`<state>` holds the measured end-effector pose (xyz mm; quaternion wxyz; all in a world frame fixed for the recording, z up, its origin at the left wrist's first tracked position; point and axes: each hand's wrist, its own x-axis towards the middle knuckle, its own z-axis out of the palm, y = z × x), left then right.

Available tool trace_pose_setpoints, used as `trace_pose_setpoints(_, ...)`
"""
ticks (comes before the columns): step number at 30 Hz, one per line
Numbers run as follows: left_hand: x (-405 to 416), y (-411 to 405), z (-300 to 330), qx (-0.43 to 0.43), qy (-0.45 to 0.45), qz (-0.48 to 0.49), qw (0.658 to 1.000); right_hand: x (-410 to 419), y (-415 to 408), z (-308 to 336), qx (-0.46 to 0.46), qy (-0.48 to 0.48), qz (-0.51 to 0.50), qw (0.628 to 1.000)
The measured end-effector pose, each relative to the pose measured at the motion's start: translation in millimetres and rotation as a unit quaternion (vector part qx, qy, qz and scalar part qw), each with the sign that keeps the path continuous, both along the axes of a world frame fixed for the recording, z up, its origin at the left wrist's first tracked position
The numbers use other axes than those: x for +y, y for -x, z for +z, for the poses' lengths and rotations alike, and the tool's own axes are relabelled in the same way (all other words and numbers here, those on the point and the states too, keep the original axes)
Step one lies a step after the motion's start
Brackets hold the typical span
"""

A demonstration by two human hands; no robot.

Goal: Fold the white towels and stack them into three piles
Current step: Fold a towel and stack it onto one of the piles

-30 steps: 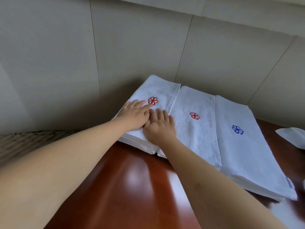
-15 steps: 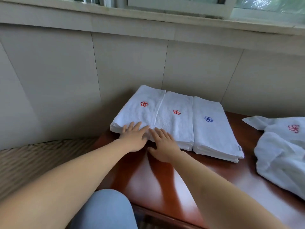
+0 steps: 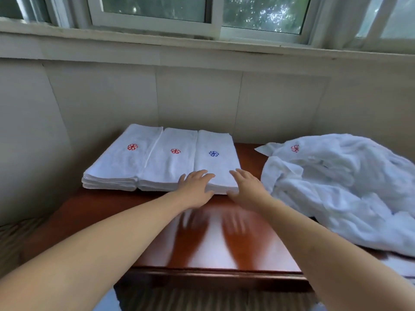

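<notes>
Three piles of folded white towels lie side by side on the red-brown table. The left pile and the middle pile each show a red flower mark, the right pile a blue one. My left hand lies flat with straight fingers on the near left corner of the right pile. My right hand touches that pile's near right corner, fingers straight. A heap of unfolded white towels lies on the table to the right.
A tiled wall rises right behind the piles, with a window sill and windows above. The table's front edge runs below my forearms. Striped fabric shows at the lower left and a bit of blue cloth under the table edge.
Both hands have moved right, from the seam between the left and middle piles to the near end of the right pile. The camera has pulled back and tilted up, bringing the unfolded heap into view.
</notes>
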<state>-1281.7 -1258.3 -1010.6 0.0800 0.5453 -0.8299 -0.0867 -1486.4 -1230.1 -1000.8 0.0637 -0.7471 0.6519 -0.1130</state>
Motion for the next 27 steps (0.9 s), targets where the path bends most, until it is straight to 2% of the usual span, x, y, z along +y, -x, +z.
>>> trace_pose_setpoints(9, -2.6, 132.4, -26.7, 0.023, 0.078, -0.11, 0.991, 41.2, 153.5, -22.7, -0.057, 0.061, -0.127, 0.988)
trace_pose_setpoints(14, -8.0, 193.2, -38.2, 0.047, 0.128, -0.161, 0.978, 36.7, 210.3, -40.6, -0.144, 0.08, -0.227, 0.96)
trace_pose_setpoints(18, -29.5, 231.2, -35.5, 0.082, 0.11, -0.122, 0.983, 19.9, 223.4, -53.9, -0.139, 0.079, -0.231, 0.96)
trace_pose_setpoints(27, -67.0, 241.6, -47.6, 0.061, 0.107, -0.061, 0.991, 4.8, 233.2, -66.2, -0.14, 0.135, -0.248, 0.949)
